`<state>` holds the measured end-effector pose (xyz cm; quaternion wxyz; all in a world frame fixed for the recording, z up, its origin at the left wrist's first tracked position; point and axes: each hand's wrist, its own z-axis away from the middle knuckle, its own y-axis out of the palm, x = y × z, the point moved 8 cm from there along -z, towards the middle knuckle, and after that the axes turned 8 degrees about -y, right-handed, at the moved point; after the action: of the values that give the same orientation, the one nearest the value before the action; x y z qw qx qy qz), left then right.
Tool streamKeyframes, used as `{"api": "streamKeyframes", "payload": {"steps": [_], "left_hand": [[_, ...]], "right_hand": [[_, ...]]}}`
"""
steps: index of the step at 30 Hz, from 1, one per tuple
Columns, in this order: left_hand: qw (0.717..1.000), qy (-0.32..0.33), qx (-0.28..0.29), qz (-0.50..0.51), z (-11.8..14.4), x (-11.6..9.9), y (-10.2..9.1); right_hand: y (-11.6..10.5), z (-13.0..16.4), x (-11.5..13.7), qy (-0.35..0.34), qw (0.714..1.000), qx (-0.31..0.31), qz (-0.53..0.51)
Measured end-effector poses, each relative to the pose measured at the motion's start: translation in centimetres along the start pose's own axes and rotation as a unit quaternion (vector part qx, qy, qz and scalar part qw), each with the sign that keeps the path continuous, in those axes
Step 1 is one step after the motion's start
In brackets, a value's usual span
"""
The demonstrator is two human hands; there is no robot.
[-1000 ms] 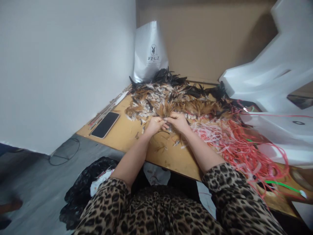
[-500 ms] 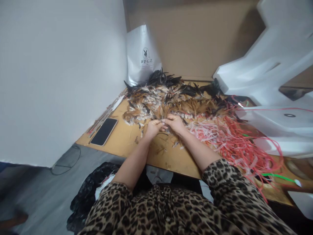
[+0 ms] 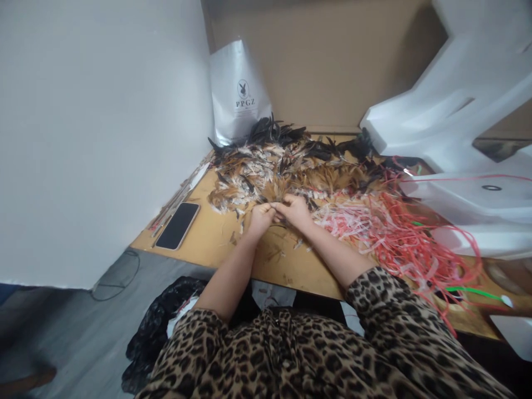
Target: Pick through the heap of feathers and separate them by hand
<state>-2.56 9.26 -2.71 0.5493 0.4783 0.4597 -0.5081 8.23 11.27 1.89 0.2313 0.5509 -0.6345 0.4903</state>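
My left hand (image 3: 261,219) and my right hand (image 3: 296,212) meet over the near side of the table, fingertips pinched together. A small fan of brown feathers (image 3: 277,189) rises from between their fingers, its lower ends hidden by them. Just beyond lies a wide pile of feathers (image 3: 249,177), brown and white in front. Black feathers (image 3: 277,132) edge the pile at the back. Close by my right forearm spreads a tangle of pink and red plastic strips (image 3: 386,233).
A phone (image 3: 178,226) lies at the table's left edge, beside thin sticks (image 3: 180,194). Behind the feathers stands a white bag (image 3: 239,94). White moulded pieces (image 3: 432,105) crowd the right. A green strip (image 3: 474,292) lies near the front. Below left is a black plastic bag (image 3: 155,318).
The view has shifted slightly. Both hands stay together at the brown feathers, with only a small change in how the fingers press.
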Motion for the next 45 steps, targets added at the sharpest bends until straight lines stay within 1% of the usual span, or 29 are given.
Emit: {"api": "streamKeyframes", "payload": {"steps": [2, 7, 10, 12, 15, 18, 22, 25, 27, 29, 31, 32, 33, 35, 37, 38, 39, 41, 45], "left_hand": [[1.0, -0.003, 0.008, -0.005, 0.0, 0.0, 0.2], [0.998, -0.029, 0.042, 0.024, 0.3, -0.1, 0.6], [0.996, -0.035, 0.075, 0.046, 0.4, 0.0, 0.8], [0.994, -0.041, 0.087, 0.042, 0.3, 0.2, 0.8], [0.995, -0.046, 0.077, 0.031, 0.1, 0.4, 0.4], [0.997, -0.037, 0.055, 0.044, 0.0, 0.2, -0.1], [0.996, -0.05, 0.041, 0.067, 0.0, 0.0, -0.4], [0.995, -0.054, 0.04, 0.07, 0.0, 0.0, -0.4], [0.994, -0.054, 0.039, 0.087, 0.1, 0.0, -0.4], [0.99, -0.057, 0.036, 0.121, 0.1, 0.0, -0.4], [0.984, -0.062, 0.036, 0.162, 0.1, 0.1, -0.5], [0.981, -0.064, 0.04, 0.18, 0.1, 0.1, -0.5], [0.978, -0.064, 0.048, 0.192, 0.1, 0.1, -0.4], [0.975, -0.06, 0.067, 0.204, 0.1, 0.0, -0.2], [0.974, -0.057, 0.077, 0.207, 0.1, 0.0, 0.0], [0.973, -0.057, 0.077, 0.209, 0.2, 0.0, 0.0], [0.973, -0.058, 0.075, 0.211, 0.2, 0.1, 0.0], [0.973, -0.061, 0.072, 0.213, 0.2, 0.1, 0.0], [0.973, -0.054, 0.078, 0.209, 0.0, 0.2, 0.0]], "right_hand": [[0.0, 0.1, 0.0, 0.011, 1.0, -0.011, -0.007], [0.1, -0.2, -0.9, 0.059, 0.996, 0.024, -0.058], [0.1, -0.3, -0.9, 0.058, 0.994, 0.05, -0.072], [-0.1, -0.4, -0.7, 0.051, 0.995, 0.058, -0.064], [-0.2, -0.4, -0.5, 0.045, 0.996, 0.059, -0.059], [0.0, -0.6, -0.6, 0.052, 0.991, 0.062, -0.102], [-0.3, -1.0, -1.1, 0.08, 0.977, 0.025, -0.196], [-0.7, -1.2, -1.3, 0.084, 0.977, 0.008, -0.196], [-0.9, -1.3, -1.2, 0.071, 0.982, 0.009, -0.177], [-1.1, -1.2, -0.6, 0.043, 0.988, 0.024, -0.144], [-1.2, -1.0, 0.6, -0.013, 0.996, 0.047, -0.071], [-1.3, -0.8, 1.4, -0.051, 0.997, 0.059, -0.015], [-1.2, -0.6, 2.3, -0.091, 0.992, 0.071, 0.053], [-0.8, 0.0, 3.9, -0.155, 0.964, 0.09, 0.196], [-0.3, 0.3, 4.8, -0.186, 0.929, 0.101, 0.303], [0.0, 0.4, 5.0, -0.193, 0.916, 0.102, 0.337], [0.2, 0.5, 5.2, -0.197, 0.907, 0.102, 0.359], [0.6, 0.5, 5.4, -0.202, 0.899, 0.099, 0.375], [0.7, 0.3, 5.1, -0.192, 0.908, 0.095, 0.359]]}}
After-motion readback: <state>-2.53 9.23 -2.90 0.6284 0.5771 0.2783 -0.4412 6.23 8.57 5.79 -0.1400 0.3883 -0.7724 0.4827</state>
